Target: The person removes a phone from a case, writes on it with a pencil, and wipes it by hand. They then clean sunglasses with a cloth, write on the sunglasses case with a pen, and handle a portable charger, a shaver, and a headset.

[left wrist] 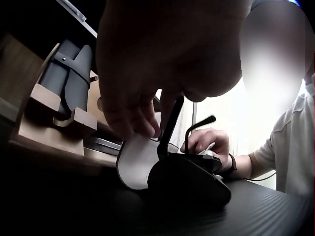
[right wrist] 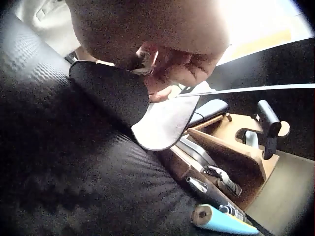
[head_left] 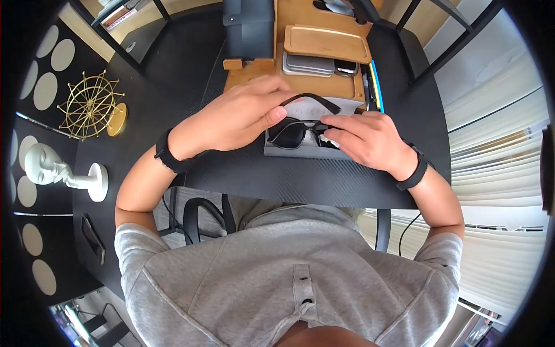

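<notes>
Dark sunglasses (head_left: 287, 136) lie in an opened grey glasses case (head_left: 283, 151) at the desk's front edge. One temple arm (head_left: 317, 99) arches up over them. My left hand (head_left: 240, 113) holds this arm between thumb and fingers, its fingertips beside the pale lining of the lid (left wrist: 135, 162). Opposite it, my right hand (head_left: 367, 139) has its fingers curled at the other side of the frame and pinches there. Beneath its fingers a small white piece (head_left: 329, 141), perhaps cloth, shows. In the left wrist view, the second temple arm (left wrist: 197, 124) stands up before the right hand.
Behind the case stands a wooden desk organizer (head_left: 324, 87) with phones and a tray; a dark grey pouch (head_left: 248, 29) leans at its left. Pens (right wrist: 211, 196) fill its side. A golden wheel ornament (head_left: 91, 104) and a white face sculpture (head_left: 46, 165) stand at left.
</notes>
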`<state>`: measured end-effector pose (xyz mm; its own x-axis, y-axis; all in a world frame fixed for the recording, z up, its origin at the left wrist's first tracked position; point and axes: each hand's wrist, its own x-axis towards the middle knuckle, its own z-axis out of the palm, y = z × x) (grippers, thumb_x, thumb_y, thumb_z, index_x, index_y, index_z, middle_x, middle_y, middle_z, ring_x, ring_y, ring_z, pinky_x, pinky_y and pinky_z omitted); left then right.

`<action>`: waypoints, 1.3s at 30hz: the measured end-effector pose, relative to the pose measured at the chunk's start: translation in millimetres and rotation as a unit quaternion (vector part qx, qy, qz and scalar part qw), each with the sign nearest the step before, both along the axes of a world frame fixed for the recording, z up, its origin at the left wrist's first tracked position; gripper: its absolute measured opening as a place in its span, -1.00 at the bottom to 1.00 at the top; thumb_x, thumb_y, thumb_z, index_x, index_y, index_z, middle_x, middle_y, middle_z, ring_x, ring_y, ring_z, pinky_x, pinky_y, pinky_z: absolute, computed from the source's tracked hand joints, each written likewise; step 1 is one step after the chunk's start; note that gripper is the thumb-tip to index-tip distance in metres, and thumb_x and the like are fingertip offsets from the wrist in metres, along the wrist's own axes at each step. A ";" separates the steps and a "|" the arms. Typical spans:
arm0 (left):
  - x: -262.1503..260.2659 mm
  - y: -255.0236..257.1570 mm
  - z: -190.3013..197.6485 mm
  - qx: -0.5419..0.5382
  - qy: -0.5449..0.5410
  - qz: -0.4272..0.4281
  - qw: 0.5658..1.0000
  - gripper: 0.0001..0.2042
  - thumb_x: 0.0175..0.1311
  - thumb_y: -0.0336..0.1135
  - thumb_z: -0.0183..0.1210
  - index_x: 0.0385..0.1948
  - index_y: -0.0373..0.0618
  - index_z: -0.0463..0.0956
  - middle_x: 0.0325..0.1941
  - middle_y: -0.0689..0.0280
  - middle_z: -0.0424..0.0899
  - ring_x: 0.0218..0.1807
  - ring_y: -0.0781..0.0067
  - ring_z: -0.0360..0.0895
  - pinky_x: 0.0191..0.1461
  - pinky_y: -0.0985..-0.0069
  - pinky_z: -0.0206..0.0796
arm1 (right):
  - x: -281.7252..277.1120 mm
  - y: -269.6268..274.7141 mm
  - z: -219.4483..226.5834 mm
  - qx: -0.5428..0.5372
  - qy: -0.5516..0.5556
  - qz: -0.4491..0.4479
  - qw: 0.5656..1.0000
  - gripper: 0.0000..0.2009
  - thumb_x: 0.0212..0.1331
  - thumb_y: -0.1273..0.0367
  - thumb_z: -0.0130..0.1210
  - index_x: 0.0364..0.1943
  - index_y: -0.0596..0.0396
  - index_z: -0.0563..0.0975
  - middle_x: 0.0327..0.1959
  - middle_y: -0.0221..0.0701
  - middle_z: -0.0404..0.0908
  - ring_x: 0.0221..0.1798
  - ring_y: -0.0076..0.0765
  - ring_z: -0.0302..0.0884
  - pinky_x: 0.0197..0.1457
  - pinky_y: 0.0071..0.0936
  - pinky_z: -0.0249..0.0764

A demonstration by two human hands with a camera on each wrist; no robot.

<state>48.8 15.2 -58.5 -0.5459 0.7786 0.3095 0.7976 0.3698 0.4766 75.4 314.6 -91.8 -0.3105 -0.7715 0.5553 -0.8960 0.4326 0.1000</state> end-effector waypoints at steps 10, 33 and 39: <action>4.8 4.3 -3.2 -0.014 0.060 0.056 0.997 -0.48 0.28 -0.45 0.29 0.32 -0.16 0.49 -0.22 0.16 0.58 -0.23 0.05 0.56 -0.09 0.27 0.44 | -0.2 -0.6 2.3 0.001 -0.011 -0.013 1.000 -0.85 0.04 0.40 0.26 -0.27 0.00 0.66 -0.10 -0.48 0.75 -0.41 -0.45 0.66 -0.41 -0.46 0.57; 13.2 8.1 -5.8 -0.189 0.074 -0.007 0.979 -0.36 0.18 -0.16 0.38 0.30 -0.20 0.46 -0.02 0.16 0.56 0.05 0.08 0.59 0.11 0.21 0.49 | 2.9 8.7 8.2 -0.085 0.056 0.058 0.993 -0.71 -0.11 0.31 0.32 -0.23 0.05 0.67 -0.42 -0.49 0.53 -0.45 -0.37 0.50 -0.48 -0.43 0.36; 12.7 7.1 -8.8 -0.171 0.065 -0.010 0.983 -0.31 0.15 -0.10 0.40 0.31 -0.23 0.45 0.01 0.14 0.57 0.06 0.04 0.58 0.14 0.20 0.48 | 1.8 -6.9 3.0 -0.048 0.028 0.035 0.998 -0.68 -0.12 0.37 0.34 -0.17 0.06 0.68 -0.40 -0.51 0.59 -0.41 -0.39 0.50 -0.46 -0.41 0.44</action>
